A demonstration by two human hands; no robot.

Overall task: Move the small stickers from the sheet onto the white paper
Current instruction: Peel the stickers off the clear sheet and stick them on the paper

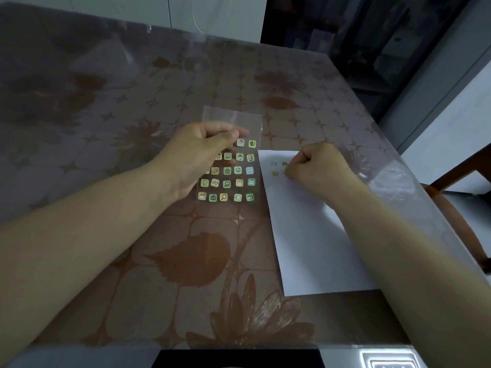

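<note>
A clear sticker sheet with several small green and yellow icon stickers is held lifted and tilted over the table. My left hand grips it near its top left, thumb in front and fingers behind the film. The white paper lies flat to the right of the sheet. Three small stickers sit near its top edge, among them one, one and one. My right hand rests curled on the paper's top, fingertips pressing down beside those stickers; whether a sticker lies under the fingertips is hidden.
The table carries a brown flower-patterned cloth under a clear plastic cover. Its right edge runs close to the paper. A wooden chair stands beyond that edge. A dark doorway lies at the back right.
</note>
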